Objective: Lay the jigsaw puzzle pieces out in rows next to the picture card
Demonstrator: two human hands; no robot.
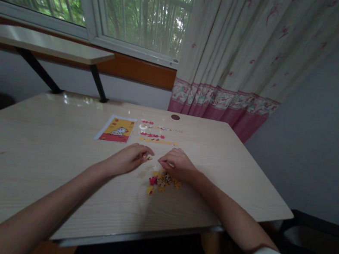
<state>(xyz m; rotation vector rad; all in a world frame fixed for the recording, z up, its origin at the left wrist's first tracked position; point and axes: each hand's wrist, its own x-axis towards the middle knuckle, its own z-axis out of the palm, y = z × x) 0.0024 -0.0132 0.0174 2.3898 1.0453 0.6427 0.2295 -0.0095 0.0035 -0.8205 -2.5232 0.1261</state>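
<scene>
On the pale wooden table [37, 152] my left hand [129, 157] rests with fingers curled, pinching a small yellow puzzle piece [147, 157] at its fingertips. My right hand [176, 164] lies just to its right, fingers bent down and closed over the top of a loose pile of yellow and red puzzle pieces [163, 182]. What the right fingers hold is hidden. Farther back lie short rows of joined puzzle pieces [155, 133].
A yellow and red reference picture card [116, 129] lies left of the rows. A round cable hole [175, 117] is at the table's far edge. A shelf on black brackets [42, 45], a window and a pink-hemmed curtain [232, 68] stand behind.
</scene>
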